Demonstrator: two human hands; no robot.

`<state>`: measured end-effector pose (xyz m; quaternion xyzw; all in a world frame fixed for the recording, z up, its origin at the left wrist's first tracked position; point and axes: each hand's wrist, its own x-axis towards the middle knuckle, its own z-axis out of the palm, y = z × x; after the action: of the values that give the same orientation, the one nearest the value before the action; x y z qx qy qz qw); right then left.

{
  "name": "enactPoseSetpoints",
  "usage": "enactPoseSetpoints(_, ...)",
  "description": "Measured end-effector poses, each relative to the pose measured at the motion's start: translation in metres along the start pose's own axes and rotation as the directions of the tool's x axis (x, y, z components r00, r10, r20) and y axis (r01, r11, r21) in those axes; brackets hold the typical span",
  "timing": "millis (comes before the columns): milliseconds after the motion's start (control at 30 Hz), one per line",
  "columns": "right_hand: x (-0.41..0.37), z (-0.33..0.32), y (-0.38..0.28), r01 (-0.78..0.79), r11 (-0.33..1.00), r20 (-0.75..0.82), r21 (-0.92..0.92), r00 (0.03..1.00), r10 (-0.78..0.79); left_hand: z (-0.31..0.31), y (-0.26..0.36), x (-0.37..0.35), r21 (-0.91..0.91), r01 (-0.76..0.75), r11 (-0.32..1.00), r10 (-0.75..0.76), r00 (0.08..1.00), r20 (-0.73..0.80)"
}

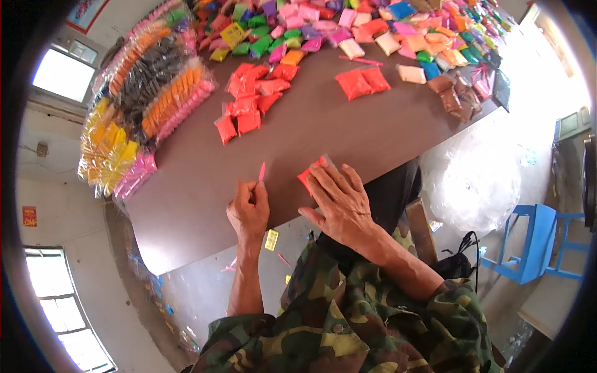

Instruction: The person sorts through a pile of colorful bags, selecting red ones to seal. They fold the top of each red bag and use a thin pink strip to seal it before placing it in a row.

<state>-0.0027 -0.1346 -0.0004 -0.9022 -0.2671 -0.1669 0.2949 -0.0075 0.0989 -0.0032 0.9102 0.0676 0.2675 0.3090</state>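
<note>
Orange packet (309, 174): lies flat on the bench (205, 180) close to its near edge, mostly covered by the right hand; only its upper corner shows.
Right hand (342, 202): palm down, fingers spread and unclenched, pressing on the orange packet without gripping it.
Pink stick (262, 171): thin and short, held upright just left of the packet, with its tip above the bench top.
Left hand (249, 211): clenched on the lower end of the pink stick, pinching it between thumb and fingers at the bench edge.
Orange heap (252, 99): loose packets of the same colour, farther out on the bench and well apart from the hands.
Two orange packets (362, 82): side by side, to the right of the heap.
Mixed packets (348, 28): many colours, spread along the far side.
Bundled bags (146, 93): clear wraps of yellow, orange, pink and dark packets, stacked at the left end.
Clear plastic bag (476, 180): large, beside the bench on the right.
Blue chair (528, 242): beyond that bag.
</note>
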Motion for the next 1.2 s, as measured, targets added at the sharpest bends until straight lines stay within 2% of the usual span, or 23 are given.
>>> enactPoseSetpoints(133, 0.010, -0.004, 0.001, -0.027, 1.000, -0.044, 0.011, 0.999, 0.028, -0.001, 0.001, -0.002, 0.004, -0.026, 1.000, 0.026, 1.000, -0.010)
enactPoseSetpoints(233, 0.009, -0.003, 0.004, 0.000, 0.998, -0.061, -0.070, 0.998, -0.004, 0.000, -0.001, -0.004, 0.013, -0.022, 1.000, 0.022, 1.000, -0.012)
enactPoseSetpoints(367, 0.006, -0.014, 0.017, 0.024, 0.994, -0.158, -0.103, 0.987, -0.040, -0.001, 0.002, -0.003, 0.009, -0.036, 0.999, 0.036, 0.999, -0.011)
enactPoseSetpoints(467, 0.000, -0.028, 0.032, -0.040, 0.997, -0.215, -0.064, 0.976, 0.025, 0.000, 0.000, -0.004, 0.009, -0.016, 1.000, 0.016, 1.000, 0.001)
enactPoseSetpoints(567, -0.008, -0.042, 0.050, -0.120, 0.986, -0.204, -0.115, 0.974, 0.094, -0.001, 0.001, -0.004, 0.007, -0.003, 1.000, 0.003, 1.000, 0.002)
enactPoseSetpoints(700, -0.009, -0.056, 0.076, -0.146, 0.982, -0.311, -0.118, 0.945, 0.103, 0.000, -0.004, -0.004, -0.006, 0.008, 1.000, -0.008, 1.000, 0.023)
enactPoseSetpoints(833, 0.004, -0.072, 0.099, -0.274, 0.944, -0.410, 0.185, 0.851, 0.327, 0.001, -0.003, -0.004, 0.012, -0.004, 1.000, 0.004, 1.000, 0.021)
enactPoseSetpoints(1033, 0.050, -0.076, 0.143, -0.192, 0.961, -0.508, 0.200, 0.818, 0.269, -0.001, -0.002, -0.002, 0.057, -0.007, 0.998, 0.004, 0.999, 0.041)
enactPoseSetpoints(1200, 0.089, -0.059, 0.169, -0.161, 0.956, -0.450, 0.246, 0.855, 0.260, -0.003, 0.004, 0.000, 0.050, 0.011, 0.999, -0.013, 0.999, 0.044)
